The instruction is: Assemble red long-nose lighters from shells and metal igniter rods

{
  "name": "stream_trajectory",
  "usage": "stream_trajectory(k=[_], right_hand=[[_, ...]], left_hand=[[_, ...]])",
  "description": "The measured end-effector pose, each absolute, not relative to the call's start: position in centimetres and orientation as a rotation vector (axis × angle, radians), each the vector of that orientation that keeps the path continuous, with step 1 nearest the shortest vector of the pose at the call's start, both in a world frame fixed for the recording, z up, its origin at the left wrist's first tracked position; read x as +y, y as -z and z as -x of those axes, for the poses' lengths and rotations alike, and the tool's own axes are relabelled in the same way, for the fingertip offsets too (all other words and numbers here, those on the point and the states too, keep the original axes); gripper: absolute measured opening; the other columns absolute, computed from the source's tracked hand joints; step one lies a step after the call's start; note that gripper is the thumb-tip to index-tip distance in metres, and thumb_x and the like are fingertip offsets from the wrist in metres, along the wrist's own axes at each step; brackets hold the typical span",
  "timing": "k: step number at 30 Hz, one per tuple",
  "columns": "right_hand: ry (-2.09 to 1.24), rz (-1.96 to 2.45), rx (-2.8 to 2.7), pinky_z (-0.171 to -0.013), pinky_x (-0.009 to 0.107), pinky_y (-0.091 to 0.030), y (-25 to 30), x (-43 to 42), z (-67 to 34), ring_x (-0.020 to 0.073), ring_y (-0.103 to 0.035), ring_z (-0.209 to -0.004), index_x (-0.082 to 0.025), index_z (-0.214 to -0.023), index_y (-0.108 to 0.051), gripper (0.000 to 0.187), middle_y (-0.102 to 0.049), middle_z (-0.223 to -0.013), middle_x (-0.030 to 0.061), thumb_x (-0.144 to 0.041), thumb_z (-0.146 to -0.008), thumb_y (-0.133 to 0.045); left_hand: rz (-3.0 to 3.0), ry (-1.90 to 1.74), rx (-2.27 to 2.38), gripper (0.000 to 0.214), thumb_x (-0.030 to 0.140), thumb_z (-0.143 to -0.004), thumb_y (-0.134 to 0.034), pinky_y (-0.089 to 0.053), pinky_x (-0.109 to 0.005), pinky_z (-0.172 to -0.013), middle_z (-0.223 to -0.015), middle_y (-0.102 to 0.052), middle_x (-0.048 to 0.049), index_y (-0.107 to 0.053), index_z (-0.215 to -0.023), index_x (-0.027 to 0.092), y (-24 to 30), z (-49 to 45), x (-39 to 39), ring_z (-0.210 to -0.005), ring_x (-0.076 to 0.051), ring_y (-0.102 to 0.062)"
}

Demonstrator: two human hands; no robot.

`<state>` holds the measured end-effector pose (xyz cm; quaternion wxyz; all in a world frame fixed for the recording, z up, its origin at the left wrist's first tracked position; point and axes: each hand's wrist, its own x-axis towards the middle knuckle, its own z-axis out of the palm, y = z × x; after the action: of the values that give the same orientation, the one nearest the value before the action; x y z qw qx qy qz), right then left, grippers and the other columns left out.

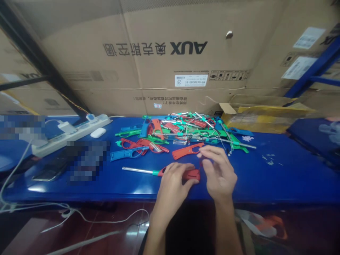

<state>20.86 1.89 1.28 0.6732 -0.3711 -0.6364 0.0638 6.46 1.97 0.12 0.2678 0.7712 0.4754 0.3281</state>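
Red plastic forms the handle of a long-nosed lighter (195, 174) at the lower centre of the frame, its silver rod (138, 170) pointing left. The left hand (174, 177) is closed around the handle, fingers over the top and thumb along the near side, probably to steady it against the blue table (106, 193). Beside the handle's right end, the right hand (220, 173) is curled with fingertips nearly together; whether they pinch anything, I cannot tell. An orange shell (183, 153) lies just beyond, seemingly for easy reach, before a heap of coloured parts (171, 127).
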Motion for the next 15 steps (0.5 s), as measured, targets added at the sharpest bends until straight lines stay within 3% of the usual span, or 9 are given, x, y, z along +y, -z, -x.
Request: stream_trajectory(k=[4,10,15], right_hand=[[-0.241,0.806,-1.369,-0.085,0.040,-0.058,-1.1,1.2,-21.1,0.0210,-0.069,-0.103,-0.029,-0.122,-0.070,0.038,-0.071,-0.112,0.0059,-0.005,-0.097,-0.053],[-0.119,0.919,-1.374,-0.076,0.034,-0.055,-1.4,1.3,-21.8,0.0166,-0.063,-0.085,-0.033,-0.123,-0.071,0.043,-0.061,-0.095,0.0008,-0.008,-0.088,-0.073],[-0.163,1.011,-1.525,-0.084,0.036,-0.057,-2.0,0.6,-22.5,0.0189,-0.066,-0.100,-0.031,-0.134,-0.064,0.037,-0.066,-0.114,0.0055,-0.016,-0.102,-0.053]], left_hand=[[-2.095,-0.889,1.287,0.035,0.023,-0.082,-0.084,-0.045,-0.043,-0.101,-0.113,-0.074,0.0002,-0.070,-0.115,0.027,-0.1,-6.4,1.8,-0.110,-0.025,-0.063],[-2.135,-0.893,1.285,0.035,0.024,-0.083,-0.083,-0.047,-0.043,-0.099,-0.112,-0.075,-0.0004,-0.070,-0.115,0.027,0.0,-6.2,1.7,-0.109,-0.026,-0.064],[-2.143,-0.893,1.285,0.034,0.024,-0.083,-0.083,-0.047,-0.044,-0.100,-0.113,-0.075,-0.0018,-0.070,-0.115,0.026,0.0,-6.3,1.6,-0.111,-0.026,-0.064]])
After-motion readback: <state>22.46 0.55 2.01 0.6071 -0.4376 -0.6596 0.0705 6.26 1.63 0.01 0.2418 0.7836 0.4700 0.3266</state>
